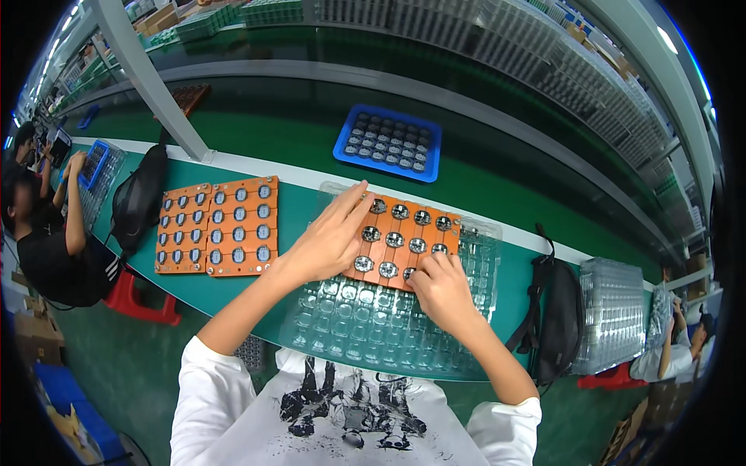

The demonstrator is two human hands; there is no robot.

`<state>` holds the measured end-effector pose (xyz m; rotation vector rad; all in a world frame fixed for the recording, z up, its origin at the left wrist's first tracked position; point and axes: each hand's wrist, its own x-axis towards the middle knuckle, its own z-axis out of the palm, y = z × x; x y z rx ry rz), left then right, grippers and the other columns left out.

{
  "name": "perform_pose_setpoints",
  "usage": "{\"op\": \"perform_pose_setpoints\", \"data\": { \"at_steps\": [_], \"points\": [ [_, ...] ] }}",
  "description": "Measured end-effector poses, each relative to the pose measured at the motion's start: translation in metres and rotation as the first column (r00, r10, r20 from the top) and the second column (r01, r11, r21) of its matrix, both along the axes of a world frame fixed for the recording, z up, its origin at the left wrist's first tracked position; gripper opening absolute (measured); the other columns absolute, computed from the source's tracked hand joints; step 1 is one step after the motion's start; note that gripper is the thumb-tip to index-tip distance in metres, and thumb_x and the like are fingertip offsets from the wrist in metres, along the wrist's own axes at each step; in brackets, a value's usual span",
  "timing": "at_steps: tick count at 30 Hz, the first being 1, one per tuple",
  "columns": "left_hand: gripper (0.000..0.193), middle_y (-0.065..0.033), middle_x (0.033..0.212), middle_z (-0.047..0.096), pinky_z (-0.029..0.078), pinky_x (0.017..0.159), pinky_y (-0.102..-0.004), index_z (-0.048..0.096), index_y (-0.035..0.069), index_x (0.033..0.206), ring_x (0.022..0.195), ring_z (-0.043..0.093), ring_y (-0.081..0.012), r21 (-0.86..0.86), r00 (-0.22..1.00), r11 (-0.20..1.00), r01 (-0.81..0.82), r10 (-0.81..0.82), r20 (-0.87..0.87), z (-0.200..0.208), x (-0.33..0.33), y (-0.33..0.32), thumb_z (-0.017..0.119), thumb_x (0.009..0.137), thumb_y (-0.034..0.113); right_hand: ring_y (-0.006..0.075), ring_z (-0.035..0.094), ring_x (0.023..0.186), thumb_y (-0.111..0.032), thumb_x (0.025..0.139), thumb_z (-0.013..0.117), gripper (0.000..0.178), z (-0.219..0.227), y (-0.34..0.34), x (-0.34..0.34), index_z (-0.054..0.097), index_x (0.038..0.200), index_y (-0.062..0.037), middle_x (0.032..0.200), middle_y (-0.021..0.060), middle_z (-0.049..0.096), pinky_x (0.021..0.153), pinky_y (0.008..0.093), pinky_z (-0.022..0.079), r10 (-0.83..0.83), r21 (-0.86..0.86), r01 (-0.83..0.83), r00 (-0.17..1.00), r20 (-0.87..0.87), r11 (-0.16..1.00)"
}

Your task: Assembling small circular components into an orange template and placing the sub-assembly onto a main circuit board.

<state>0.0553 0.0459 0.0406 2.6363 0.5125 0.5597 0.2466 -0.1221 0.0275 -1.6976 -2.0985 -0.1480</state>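
Observation:
An orange fixture plate (pixel 378 252) lies on a clear plastic blister tray (pixel 342 314). Several round, watch-shaped electronic modules (pixel 395 239) sit in rows in its slots. Along the plate's left edge rests my left hand (pixel 332 239), its fingers stretched out toward the far corner. My right hand (pixel 441 286) is at the near right corner with fingers pinched together, touching a module in the nearest row. Its fingertips partly cover that module, so what they hold is hidden.
Two more orange plates (pixel 205 225) with modules lie to the left. Beyond the bench edge stands a blue tray (pixel 435 159) of round parts. Black bags (pixel 556 318) flank the work area, and stacked clear trays (pixel 610 311) stand right. Other people work at both sides.

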Motion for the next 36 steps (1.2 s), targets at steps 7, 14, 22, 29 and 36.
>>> {"op": "perform_pose_setpoints", "data": {
  "at_steps": [7, 14, 22, 29, 36],
  "points": [
    [0.058, -0.0219, 0.145, 0.038, 0.038, 0.108, -0.0429, 0.042, -0.002, 0.139, 0.132, 0.041, -0.0376, -0.014, 0.996, 0.996, -0.086, 0.086, 0.012, -0.008, -0.01, -0.006, 0.047, 0.081, -0.002, 0.0237, 0.055, 0.086, -0.005, 0.068, 0.068, 0.007, 0.009, 0.012, 0.002, 0.064, 0.073, -0.0051, 0.083, 0.0059, 0.056, 0.079, 0.0372, 0.039, 0.074, -0.15, -0.053, 0.987, 0.14, 0.987],
    [0.032, -0.0121, 0.104, 0.06, 0.046, 0.087, -0.0412, 0.063, -0.001, 0.112, 0.096, 0.054, -0.0315, 0.093, 0.98, 0.989, -0.116, 0.099, 0.172, -0.015, 0.029, 0.027, 0.065, 0.081, 0.004, 0.0241, 0.056, 0.085, -0.017, 0.078, 0.073, 0.014, 0.023, 0.007, 0.009, 0.068, 0.081, -0.0041, 0.083, 0.0062, 0.058, 0.077, 0.0372, 0.04, 0.081, -0.127, -0.093, 0.992, -0.1, 0.987],
    [0.007, -0.0087, 0.083, 0.061, 0.048, 0.074, -0.0366, 0.067, -0.001, 0.084, 0.083, 0.053, -0.0278, 0.153, 0.989, 0.988, 0.024, -0.046, 0.142, -0.024, 0.042, 0.04, 0.067, 0.077, 0.0, 0.0268, 0.062, 0.073, -0.017, 0.082, 0.068, 0.016, 0.023, -0.013, 0.064, 0.068, 0.084, -0.0012, 0.082, 0.0116, 0.064, 0.068, 0.0381, 0.047, -0.327, -0.211, 0.27, 0.892, -0.312, 0.939],
    [0.009, -0.0104, 0.083, 0.061, 0.049, 0.073, -0.0377, 0.066, -0.002, 0.084, 0.083, 0.055, -0.0277, 0.3, 0.988, 0.953, 0.037, -0.081, 0.133, -0.027, 0.045, 0.036, 0.066, 0.075, -0.002, 0.027, 0.067, 0.069, -0.015, 0.084, 0.064, 0.018, 0.0, -0.022, 0.076, 0.069, 0.088, 0.0019, 0.081, 0.0157, 0.069, 0.063, 0.0363, 0.051, -0.483, -0.351, 0.347, 0.742, -0.464, 0.87],
    [0.009, -0.0137, 0.083, 0.06, 0.05, 0.074, -0.0394, 0.065, -0.004, 0.086, 0.082, 0.057, -0.0305, 0.179, 0.992, 0.984, 0.01, -0.032, 0.121, -0.028, 0.043, 0.039, 0.064, 0.077, -0.003, 0.0214, 0.064, 0.064, -0.011, 0.085, 0.063, 0.019, -0.006, -0.017, 0.073, 0.067, 0.088, 0.0075, 0.076, 0.0169, 0.067, 0.062, 0.0311, 0.05, -0.455, -0.362, 0.301, 0.746, -0.486, 0.882]
  ]
}}
